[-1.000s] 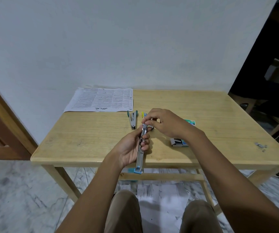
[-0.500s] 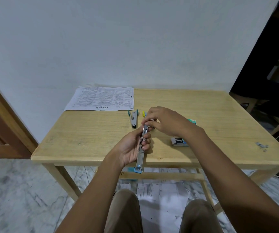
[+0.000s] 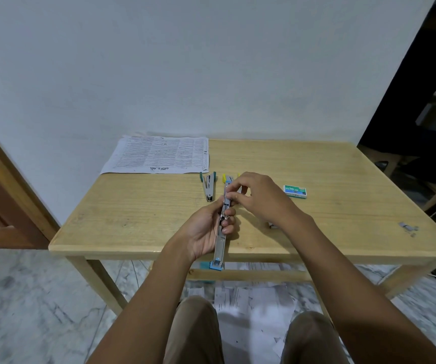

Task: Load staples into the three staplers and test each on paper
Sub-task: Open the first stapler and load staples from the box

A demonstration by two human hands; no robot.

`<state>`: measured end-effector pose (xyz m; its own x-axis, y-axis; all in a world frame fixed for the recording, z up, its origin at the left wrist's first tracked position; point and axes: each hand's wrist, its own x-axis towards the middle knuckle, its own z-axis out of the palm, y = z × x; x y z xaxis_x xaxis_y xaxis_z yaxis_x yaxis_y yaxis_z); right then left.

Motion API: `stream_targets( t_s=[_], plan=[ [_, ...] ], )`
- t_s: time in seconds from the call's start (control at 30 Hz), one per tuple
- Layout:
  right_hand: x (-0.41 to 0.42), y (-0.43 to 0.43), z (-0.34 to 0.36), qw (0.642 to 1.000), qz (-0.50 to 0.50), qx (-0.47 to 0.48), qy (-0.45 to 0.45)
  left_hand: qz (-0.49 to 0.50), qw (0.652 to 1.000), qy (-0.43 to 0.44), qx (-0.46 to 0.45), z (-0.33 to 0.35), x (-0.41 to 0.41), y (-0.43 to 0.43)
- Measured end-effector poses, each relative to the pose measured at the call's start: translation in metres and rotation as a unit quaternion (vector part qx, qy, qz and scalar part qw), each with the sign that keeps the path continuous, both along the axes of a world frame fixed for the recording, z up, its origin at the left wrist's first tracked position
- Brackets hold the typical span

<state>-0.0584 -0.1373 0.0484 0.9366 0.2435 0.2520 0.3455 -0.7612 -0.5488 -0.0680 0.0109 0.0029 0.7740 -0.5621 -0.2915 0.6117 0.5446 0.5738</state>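
Stapler in hand: a blue-ended stapler (image 3: 221,233) was swung fully open into one long metal strip, held above the near edge of the wooden table (image 3: 132,219), its blue end overhanging toward the person's lap.
Left hand: the left hand (image 3: 206,232) cradled the strip from below and beside, fingers curled shut around its middle.
Right hand: the right hand (image 3: 257,198) pinched the far part of the strip, thumb and fingertips pressed together there; whether a staple strip sat between them could not be told.
Other staplers: a green-ended stapler (image 3: 208,185) lay open on the table, well apart from both hands; a yellow-ended stapler (image 3: 227,177) lay just behind the right hand, mostly hidden.
Supplies: a green staple box (image 3: 295,191) lay right of the hands; printed paper (image 3: 159,155) lay at the far left corner.
Handling, judged: light, stiff, thin metal; smooth and likely slippery, with a hinge that could flop.
Best hold, judged: by the channel's side walls near the middle, clear of the open track.
Staples, judged: brittle sticks, easily snapped.
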Motion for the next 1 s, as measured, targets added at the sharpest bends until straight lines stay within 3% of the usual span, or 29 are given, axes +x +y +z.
stream_targets(
  t_s=[0.37, 0.53, 0.77, 1.0],
  plan=[
    [-0.008, 0.007, -0.005, 0.994, -0.048, 0.078, 0.056, 0.007, 1.0, 0.007, 0.0, -0.001, 0.001, -0.002],
    [-0.013, 0.01, -0.009, 0.994, -0.074, 0.082, 0.014, 0.002, 1.0, 0.006, 0.007, -0.004, 0.002, -0.001],
    [-0.024, -0.012, -0.009, 0.994, 0.06, -0.092, 0.01, 0.007, 1.0, 0.0, 0.029, -0.005, 0.002, 0.0],
    [-0.021, -0.019, 0.008, 0.956, 0.063, -0.278, -0.068, 0.018, 1.0, 0.0, 0.015, -0.004, 0.002, -0.001]
  ],
)
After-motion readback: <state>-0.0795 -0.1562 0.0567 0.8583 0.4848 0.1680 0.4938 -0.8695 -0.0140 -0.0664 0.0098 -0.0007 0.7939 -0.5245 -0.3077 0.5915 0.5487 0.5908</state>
